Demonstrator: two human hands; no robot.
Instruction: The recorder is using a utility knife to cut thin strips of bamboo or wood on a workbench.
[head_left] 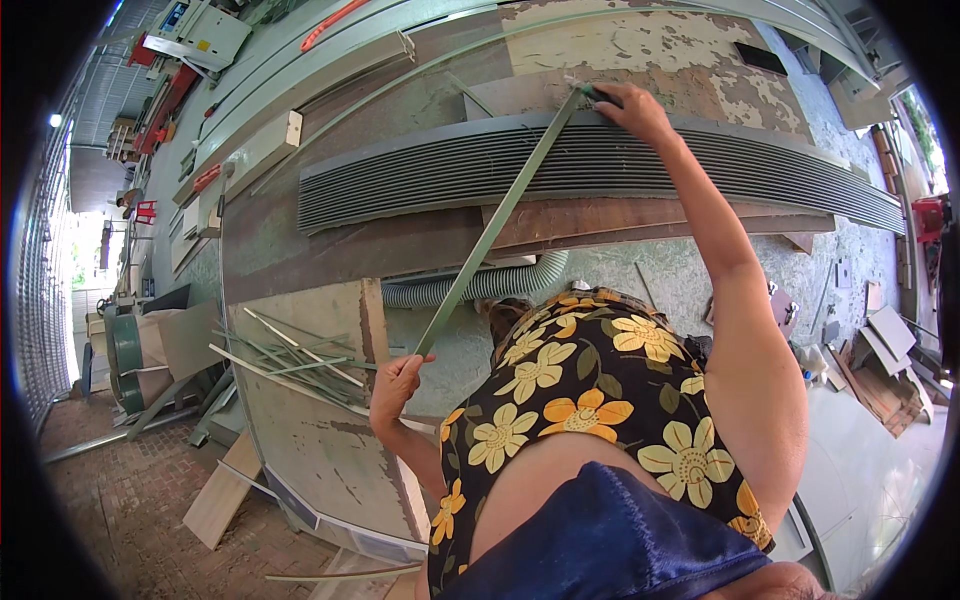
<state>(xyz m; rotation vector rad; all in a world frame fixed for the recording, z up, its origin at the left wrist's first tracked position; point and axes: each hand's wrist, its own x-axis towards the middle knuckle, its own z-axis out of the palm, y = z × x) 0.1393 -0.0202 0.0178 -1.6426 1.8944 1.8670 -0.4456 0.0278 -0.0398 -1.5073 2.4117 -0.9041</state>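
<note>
A broad, worn brown wooden work surface (268, 245) spreads from ten to twelve o'clock, with a long stack of grey, finely grooved slats (480, 165) lying across it toward two o'clock. A lower, scuffed beige board (310, 465) at eight o'clock bears a loose heap of thin, pale-green strips (290, 352). Near the centre runs a grey, ribbed flexible hose (540, 272); a reddish brick floor (110, 510) lies farther out at eight, and a silvery corrugated wall (40, 310) at nine. Just inside that wall sits a dark-green, drum-like container (124, 355), its contents impossible to make out. A long, flat, pale-green strip (500, 215) slants over the slats from seven to one o'clock: the left hand (400, 385) pinches its lower end, while the right hand (640, 112), at its upper end, is closed around a small dark object (606, 96), its kind unclear.
</note>
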